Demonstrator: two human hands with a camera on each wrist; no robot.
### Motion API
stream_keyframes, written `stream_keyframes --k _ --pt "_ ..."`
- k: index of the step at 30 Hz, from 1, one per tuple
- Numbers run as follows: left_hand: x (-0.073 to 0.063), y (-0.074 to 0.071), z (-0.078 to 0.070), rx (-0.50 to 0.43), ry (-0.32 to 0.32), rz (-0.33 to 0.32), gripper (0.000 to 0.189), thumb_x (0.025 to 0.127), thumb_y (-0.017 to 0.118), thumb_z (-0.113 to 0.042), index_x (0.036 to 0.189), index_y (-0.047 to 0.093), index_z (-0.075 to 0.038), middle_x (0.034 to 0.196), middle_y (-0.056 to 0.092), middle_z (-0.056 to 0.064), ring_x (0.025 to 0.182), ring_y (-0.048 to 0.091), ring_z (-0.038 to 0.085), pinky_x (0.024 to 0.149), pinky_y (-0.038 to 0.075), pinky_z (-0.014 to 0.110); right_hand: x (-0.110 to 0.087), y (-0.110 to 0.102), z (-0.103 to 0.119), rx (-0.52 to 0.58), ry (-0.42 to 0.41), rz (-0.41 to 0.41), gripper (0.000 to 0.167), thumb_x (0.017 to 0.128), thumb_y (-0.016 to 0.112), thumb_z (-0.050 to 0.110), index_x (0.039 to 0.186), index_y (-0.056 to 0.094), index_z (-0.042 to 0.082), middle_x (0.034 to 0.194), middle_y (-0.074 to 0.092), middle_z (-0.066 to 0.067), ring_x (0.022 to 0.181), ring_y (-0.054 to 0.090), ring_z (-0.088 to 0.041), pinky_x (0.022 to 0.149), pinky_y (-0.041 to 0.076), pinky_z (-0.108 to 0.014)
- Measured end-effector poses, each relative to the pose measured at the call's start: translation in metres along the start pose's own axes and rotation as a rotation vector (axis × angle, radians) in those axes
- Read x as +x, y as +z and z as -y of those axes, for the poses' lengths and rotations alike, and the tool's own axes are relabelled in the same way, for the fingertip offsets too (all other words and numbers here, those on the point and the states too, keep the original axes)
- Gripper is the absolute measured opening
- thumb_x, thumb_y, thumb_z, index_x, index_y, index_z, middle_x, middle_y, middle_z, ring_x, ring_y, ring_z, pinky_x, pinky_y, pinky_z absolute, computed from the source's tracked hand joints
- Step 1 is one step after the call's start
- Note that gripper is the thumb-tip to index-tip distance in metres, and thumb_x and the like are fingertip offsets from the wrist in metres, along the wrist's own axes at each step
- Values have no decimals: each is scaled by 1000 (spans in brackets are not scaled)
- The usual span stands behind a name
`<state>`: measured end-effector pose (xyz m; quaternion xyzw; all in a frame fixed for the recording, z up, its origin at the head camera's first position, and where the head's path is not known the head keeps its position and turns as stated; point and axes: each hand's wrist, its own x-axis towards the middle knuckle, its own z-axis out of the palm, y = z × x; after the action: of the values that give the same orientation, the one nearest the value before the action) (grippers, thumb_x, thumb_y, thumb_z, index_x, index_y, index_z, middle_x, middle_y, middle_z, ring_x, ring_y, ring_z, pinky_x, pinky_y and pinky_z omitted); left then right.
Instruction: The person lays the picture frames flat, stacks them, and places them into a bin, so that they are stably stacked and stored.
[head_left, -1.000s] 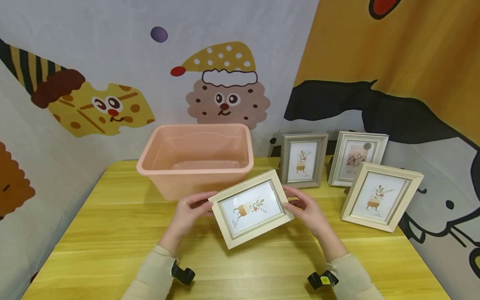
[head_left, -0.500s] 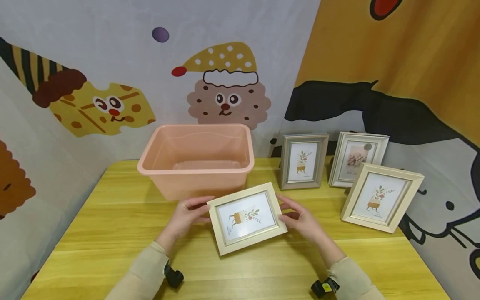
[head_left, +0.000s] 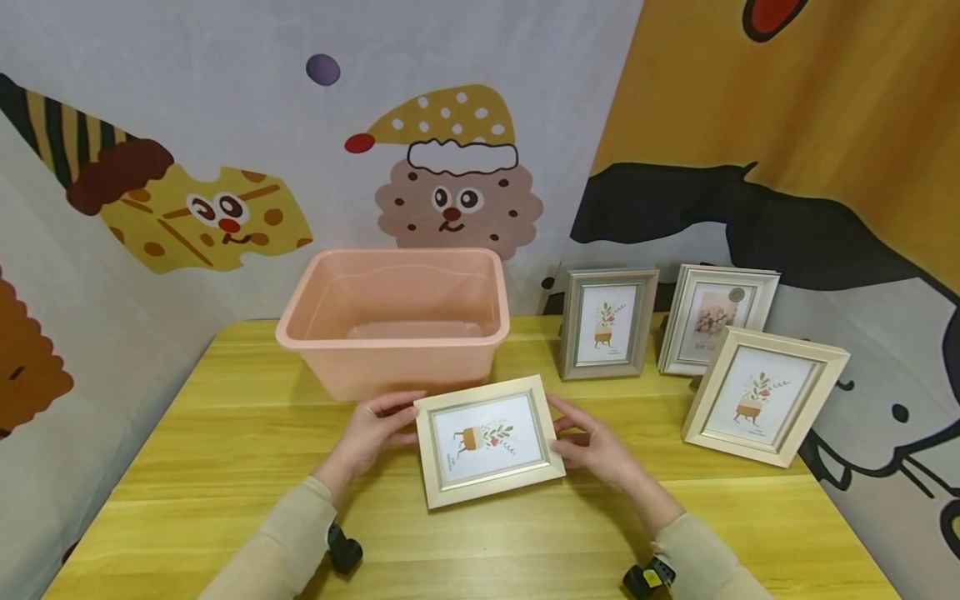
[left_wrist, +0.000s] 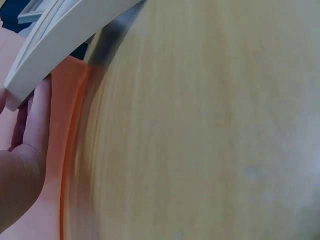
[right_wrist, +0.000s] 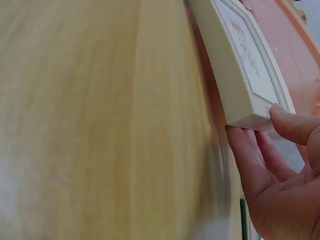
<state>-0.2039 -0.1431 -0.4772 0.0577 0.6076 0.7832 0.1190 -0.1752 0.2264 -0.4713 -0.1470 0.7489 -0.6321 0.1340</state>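
Observation:
A cream picture frame with a potted-plant print is held sideways between both hands, its front facing up and its long sides running left to right. My left hand grips the left short side, thumb near the front edge and fingers underneath. At the opposite short side my right hand pinches the frame, its thumb on the front border in the right wrist view and the fingers under the back. Just behind the frame stands a pink plastic bin, open at the top.
On the wooden table, three more picture frames stand at the right: a grey-brown one, a white one with a flower print, and a cream one nearer the front. A cartoon-printed cloth hangs behind the table.
The held picture frame has come down toward the person and slightly left, and turned closer to level. Both hands moved along with it, keeping their grip. The bin and standing frames stayed put.

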Motion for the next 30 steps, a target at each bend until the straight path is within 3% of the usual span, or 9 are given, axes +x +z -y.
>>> stream_keyframes --k 13,30 --pt "6 2 2 67 -25 -104 38 95 63 2 132 57 9 121 65 18 92 69 22 76 60 37 2 6 -6 -69 32 -30 71 91 66 -6 153 33 5 113 57 -26 92 60 -27 71 60 -36" --pt "9 -1 7 114 -38 -159 41 92 65 6 132 58 8 116 66 17 87 70 20 73 61 36 6 9 -9 -133 37 -55 65 90 70 -1 149 42 1 111 65 -24 89 61 -25 67 59 -31"
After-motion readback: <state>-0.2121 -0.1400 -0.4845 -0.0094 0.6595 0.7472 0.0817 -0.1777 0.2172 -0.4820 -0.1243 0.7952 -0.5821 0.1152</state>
